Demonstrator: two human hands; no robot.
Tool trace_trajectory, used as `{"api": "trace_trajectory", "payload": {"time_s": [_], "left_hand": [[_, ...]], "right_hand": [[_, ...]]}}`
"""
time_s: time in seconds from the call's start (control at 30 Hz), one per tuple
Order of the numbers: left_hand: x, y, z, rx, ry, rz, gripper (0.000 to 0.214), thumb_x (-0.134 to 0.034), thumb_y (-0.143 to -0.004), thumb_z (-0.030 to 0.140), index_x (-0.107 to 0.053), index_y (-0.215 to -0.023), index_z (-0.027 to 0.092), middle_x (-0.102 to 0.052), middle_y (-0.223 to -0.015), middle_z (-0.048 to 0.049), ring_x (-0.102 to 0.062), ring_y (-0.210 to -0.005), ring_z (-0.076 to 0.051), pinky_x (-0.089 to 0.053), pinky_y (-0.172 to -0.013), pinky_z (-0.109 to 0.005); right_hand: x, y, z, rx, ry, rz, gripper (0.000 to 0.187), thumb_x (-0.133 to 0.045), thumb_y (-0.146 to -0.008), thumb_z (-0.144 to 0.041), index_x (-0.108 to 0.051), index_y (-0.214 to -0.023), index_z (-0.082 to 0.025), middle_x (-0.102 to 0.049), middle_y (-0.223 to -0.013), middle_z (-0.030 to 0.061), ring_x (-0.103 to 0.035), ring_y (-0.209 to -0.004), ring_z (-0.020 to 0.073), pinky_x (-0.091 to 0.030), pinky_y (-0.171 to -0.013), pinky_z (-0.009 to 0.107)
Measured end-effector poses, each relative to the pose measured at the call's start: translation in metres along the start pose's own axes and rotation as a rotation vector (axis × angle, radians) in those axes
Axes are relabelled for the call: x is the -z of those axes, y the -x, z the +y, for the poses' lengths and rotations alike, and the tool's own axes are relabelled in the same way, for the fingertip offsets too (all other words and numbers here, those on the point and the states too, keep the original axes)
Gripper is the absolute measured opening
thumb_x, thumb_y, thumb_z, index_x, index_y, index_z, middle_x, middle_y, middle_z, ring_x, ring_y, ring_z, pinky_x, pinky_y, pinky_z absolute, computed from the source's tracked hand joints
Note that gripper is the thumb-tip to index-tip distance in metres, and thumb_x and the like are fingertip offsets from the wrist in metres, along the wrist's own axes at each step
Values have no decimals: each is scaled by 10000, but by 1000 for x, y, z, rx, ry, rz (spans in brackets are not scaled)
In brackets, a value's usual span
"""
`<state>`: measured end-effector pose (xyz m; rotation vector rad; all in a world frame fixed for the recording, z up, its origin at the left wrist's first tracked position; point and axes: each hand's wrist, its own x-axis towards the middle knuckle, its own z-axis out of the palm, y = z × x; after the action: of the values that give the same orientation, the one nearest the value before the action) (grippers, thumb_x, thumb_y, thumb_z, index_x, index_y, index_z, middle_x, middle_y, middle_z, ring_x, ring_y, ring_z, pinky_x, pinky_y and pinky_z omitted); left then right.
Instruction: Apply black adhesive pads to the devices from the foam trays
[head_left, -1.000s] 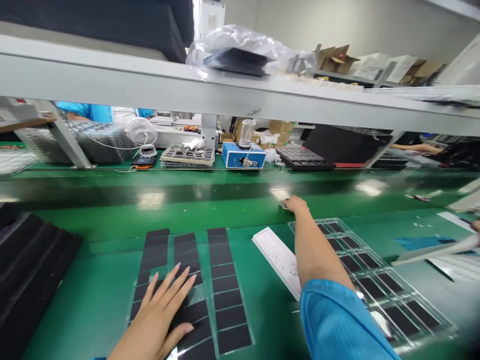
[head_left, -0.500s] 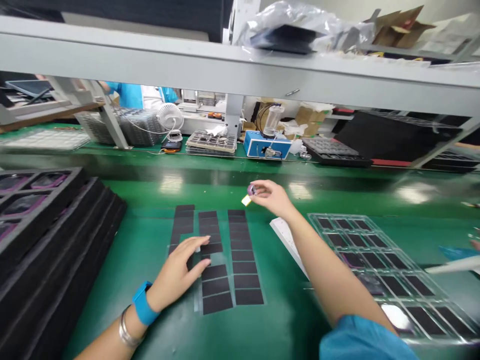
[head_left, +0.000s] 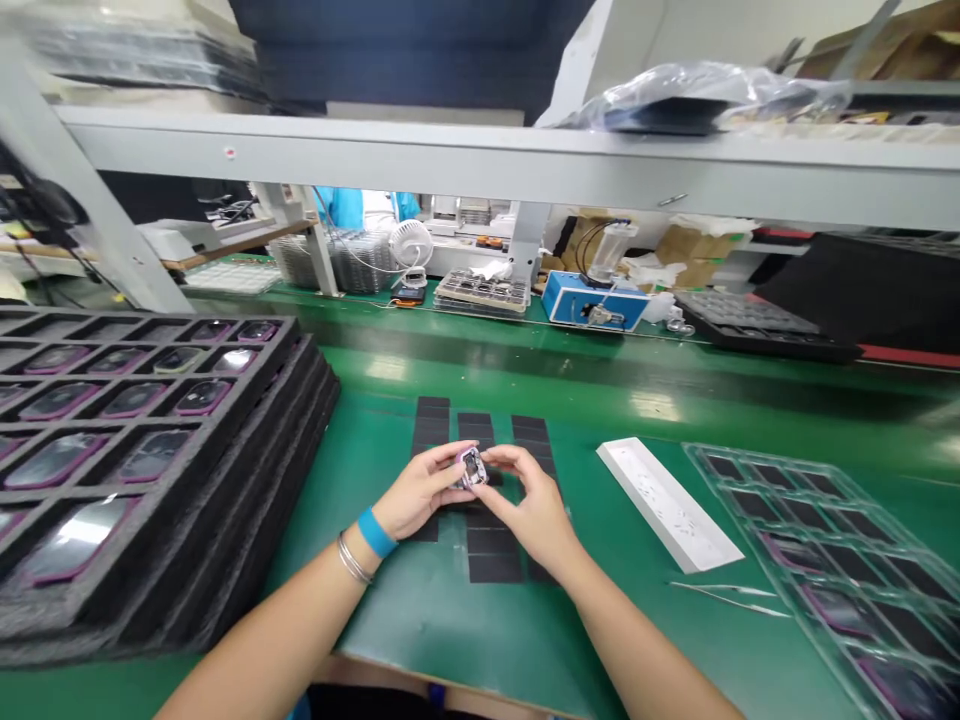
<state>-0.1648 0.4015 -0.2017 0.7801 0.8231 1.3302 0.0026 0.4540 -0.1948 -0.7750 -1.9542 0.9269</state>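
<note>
A long, grey metal shelf beam [head_left: 450, 165] crossed at 12 o'clock, with a plain, pale wall [head_left: 705, 45] beyond at 1 o'clock. The glossy green bench surface [head_left: 570, 388] mirrored white light [head_left: 660, 405] at 3 o'clock.

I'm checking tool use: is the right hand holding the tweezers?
No, the tweezers lie on the green bench beside the white tray, while the right hand is at the purple-rimmed part.

Bright light, white glare on the green bench [head_left: 525, 388], blur and stretching toward the edges.
</note>
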Motion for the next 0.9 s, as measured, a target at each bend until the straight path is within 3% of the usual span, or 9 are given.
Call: {"api": "trace_trajectory", "payload": {"time_s": [0.13, 0.27, 0.37, 0.63, 0.9], "left_hand": [[3, 1, 2, 60, 86, -27, 452, -763, -682, 182, -630, -1114, 184, -641, -1087, -87, -636, -892, -173, -523, -772, -274], [4, 0, 1, 39, 115, -51, 482, -783, -633, 121, -626, -1086, 180, -658, -1008, -71, -636, -847, -161, -522, -739, -259], [3, 0, 0, 16, 119, -78, 445, -779, -636, 124, -625, -1050, 182, -653, -978, -57, -626, -843, -160, -526, -749, -278], [1, 2, 1, -98, 24, -167, 470, -785, -616, 101, -562, -1018, 196, -630, -869, -5, -589, -756, -100, -481, -666, -182], [1, 2, -2, -134, -15, -150, 501, -788, -590, 70, -509, -986, 200, -622, -870, 7, -583, -773, -105, -476, -689, -202]], "right_hand": [[6, -1, 13, 14, -117, 44, 106, -595, -824, -301, -601, -886, -215, -617, -1003, 64, -590, -977, 201, -471, -880, 363], [5, 1, 13, 31, -187, 55, 64, -600, -829, -279, -612, -835, -216, -608, -968, 61, -586, -950, 192, -477, -844, 342], [0, 5, 6, 50, -157, 22, 37, -613, -822, -253, -632, -830, -222, -610, -966, 55, -580, -950, 188, -458, -864, 343], [-5, 11, -4, 73, -95, -7, 38, -622, -805, -227, -656, -821, -228, -588, -963, 45, -577, -938, 176, -442, -878, 328], [-2, 10, -9, 97, 12, -41, 34, -609, -807, -223, -639, -790, -225, -602, -952, 44, -577, -941, 185, -447, -872, 343]]}}
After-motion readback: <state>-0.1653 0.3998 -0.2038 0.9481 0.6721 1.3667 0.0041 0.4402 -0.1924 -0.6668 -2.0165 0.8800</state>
